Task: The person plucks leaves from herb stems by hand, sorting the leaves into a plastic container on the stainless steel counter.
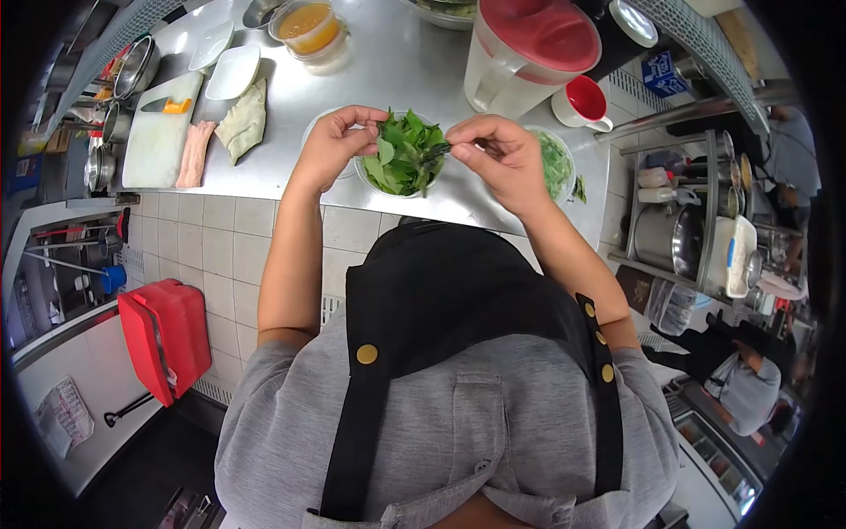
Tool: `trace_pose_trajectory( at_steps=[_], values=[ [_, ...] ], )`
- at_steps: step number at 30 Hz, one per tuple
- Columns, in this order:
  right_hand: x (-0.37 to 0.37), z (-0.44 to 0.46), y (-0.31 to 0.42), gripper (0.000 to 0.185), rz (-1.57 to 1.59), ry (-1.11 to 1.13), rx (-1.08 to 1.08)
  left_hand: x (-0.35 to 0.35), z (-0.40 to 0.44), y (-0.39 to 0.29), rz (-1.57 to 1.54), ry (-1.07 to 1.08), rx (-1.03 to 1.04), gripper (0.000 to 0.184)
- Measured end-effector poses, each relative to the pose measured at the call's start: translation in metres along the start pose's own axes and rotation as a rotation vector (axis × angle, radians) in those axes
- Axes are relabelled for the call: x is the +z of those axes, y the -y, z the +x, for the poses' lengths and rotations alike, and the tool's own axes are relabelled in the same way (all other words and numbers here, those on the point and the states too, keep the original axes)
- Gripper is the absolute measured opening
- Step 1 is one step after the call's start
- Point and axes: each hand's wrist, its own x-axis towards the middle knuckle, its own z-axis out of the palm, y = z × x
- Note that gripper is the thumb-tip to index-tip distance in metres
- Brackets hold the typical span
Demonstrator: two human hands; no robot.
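Note:
A round clear bowl (371, 182) near the counter's front edge is heaped with green herb leaves (402, 160). My left hand (340, 145) is at the bowl's left side, thumb and forefinger pinched at the edge of the leaves; what lies between them is partly hidden. From the right, my right hand (500, 157) pinches a dark herb sprig (435, 152) over the bowl. Just beyond that hand stands a second clear container (553, 163) of chopped greens, partly covered by the fingers. Loose leaf bits (579, 189) lie beside it.
Left on the steel counter (291, 167) are a cutting board (154, 150) with an orange-handled knife (176, 106), a pink meat strip (195, 154), a pale folded piece (244, 123) and white dishes (233, 72). A red-lidded pitcher (520, 62) and red-and-white mug (583, 104) stand right.

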Motion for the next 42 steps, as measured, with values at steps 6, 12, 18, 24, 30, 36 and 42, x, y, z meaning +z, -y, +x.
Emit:
trace_pose_trajectory(
  at_steps=[6, 12, 18, 24, 30, 36, 42],
  values=[
    [0.002, 0.013, -0.047, 0.013, -0.156, 0.097, 0.142, -0.01, 0.002, 0.003, -0.033, -0.01, 0.104, 0.026],
    [0.002, 0.019, -0.047, 0.013, -0.156, 0.06, 0.066, -0.012, -0.005, -0.013, -0.12, -0.013, 0.137, 0.023],
    [0.019, 0.032, -0.027, 0.023, -0.477, 0.031, 0.158, -0.008, 0.001, -0.027, -0.031, 0.083, 0.171, 0.025],
    [0.012, 0.042, -0.03, 0.022, -0.515, 0.086, 0.288, 0.005, 0.0, -0.04, 0.093, 0.218, 0.155, 0.027],
    [-0.002, 0.017, -0.018, 0.018, -0.301, 0.015, 0.349, 0.008, 0.002, -0.039, 0.176, 0.048, 0.211, 0.028],
    [-0.058, -0.043, 0.024, 0.013, -0.584, -0.407, 0.073, 0.0, 0.012, -0.013, 0.338, -0.021, 0.165, 0.026],
    [-0.17, -0.119, 0.006, 0.014, -0.79, -0.788, 0.154, 0.002, 0.01, -0.001, 0.592, 0.06, 0.151, 0.03]
  ],
)
